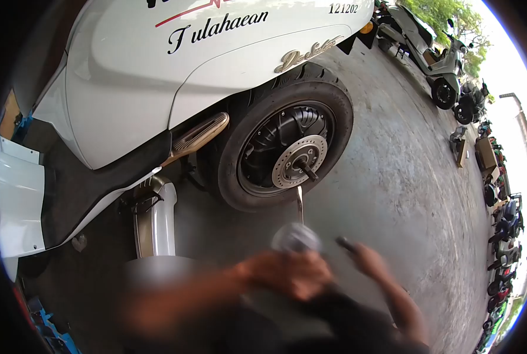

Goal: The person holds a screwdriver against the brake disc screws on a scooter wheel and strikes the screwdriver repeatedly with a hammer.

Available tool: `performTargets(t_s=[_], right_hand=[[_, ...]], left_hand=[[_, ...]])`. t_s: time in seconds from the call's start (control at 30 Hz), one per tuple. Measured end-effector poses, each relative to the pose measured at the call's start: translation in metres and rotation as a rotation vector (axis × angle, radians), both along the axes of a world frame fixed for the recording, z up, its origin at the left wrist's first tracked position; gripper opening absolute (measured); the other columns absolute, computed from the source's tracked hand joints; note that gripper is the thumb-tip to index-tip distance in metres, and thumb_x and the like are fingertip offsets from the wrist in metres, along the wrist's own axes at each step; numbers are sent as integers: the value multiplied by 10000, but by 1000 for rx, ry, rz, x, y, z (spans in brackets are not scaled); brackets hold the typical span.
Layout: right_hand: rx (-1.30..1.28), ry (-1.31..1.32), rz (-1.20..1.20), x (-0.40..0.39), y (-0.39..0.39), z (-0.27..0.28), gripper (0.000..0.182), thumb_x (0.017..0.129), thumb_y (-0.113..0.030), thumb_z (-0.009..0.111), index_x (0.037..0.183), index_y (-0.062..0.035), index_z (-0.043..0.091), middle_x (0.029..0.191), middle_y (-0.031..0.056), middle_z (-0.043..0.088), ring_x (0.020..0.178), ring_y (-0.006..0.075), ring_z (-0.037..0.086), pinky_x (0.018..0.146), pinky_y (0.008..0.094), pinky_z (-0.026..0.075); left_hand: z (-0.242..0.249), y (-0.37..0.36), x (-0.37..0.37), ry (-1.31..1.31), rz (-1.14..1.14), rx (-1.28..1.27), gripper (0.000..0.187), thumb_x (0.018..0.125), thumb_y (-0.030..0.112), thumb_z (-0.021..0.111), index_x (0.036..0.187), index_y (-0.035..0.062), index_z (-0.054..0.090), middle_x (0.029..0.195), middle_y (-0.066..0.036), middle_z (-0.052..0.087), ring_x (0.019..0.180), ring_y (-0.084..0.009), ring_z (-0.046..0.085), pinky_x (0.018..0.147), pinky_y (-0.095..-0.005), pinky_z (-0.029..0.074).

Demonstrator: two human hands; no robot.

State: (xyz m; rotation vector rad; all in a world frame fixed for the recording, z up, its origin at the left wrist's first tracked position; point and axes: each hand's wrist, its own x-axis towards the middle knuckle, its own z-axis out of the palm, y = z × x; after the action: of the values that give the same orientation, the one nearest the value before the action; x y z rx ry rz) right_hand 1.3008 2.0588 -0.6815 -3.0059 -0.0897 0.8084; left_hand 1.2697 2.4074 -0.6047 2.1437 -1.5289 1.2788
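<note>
The scooter's rear wheel (pixel 234 171) shows its side, with a perforated brake disc (pixel 281 171) and an axle stub (pixel 308 171) at the hub. Below the wheel, my left hand (pixel 299 274) is closed around a blurred, shiny round object (pixel 296 238). A thin metal rod (pixel 300 206) stands between that object and the wheel's lower edge; whether they are joined is unclear. To the right, my right hand (pixel 371 261) is closed on a small dark object (pixel 346 243), smeared by motion. Neither hand touches the wheel.
White scooter bodywork (pixel 127 76) fills the upper left. A silver and white curved part (pixel 163 218) is on the floor at left, near a blurred grey round surface (pixel 160 265). Parked scooters (pixel 446 76) and cardboard boxes (pixel 486 154) line the right side of the concrete floor (pixel 411 177).
</note>
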Motion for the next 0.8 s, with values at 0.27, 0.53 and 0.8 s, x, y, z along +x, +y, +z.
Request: performTargets(t_s=[0.27,0.53,0.8], right_hand=[[482,-239,308,69,41,-59,334,940,-223,588,1224,-48,597,1066,174,648,1019,335,621,889,429,483],[1410,741,176,111,133,104,283,973,-213,604,1141,12,639,992,105,707,906,190,657,825,336,515],[1585,350,365,123,123,99,168,864,-122,703,976,3,713,862,131,716,800,263,689,761,358,520]], left_hand=[[-59,0,7,-148,-126,156,91,783,236,559,726,182,605,884,17,548,886,-158,546,963,-380,414],[-46,-48,36,-327,405,537,143,777,306,513,710,184,546,762,90,475,841,-81,487,956,-356,350],[-74,-50,47,-422,563,791,347,970,384,407,815,90,507,803,14,459,806,-100,473,834,-272,447]])
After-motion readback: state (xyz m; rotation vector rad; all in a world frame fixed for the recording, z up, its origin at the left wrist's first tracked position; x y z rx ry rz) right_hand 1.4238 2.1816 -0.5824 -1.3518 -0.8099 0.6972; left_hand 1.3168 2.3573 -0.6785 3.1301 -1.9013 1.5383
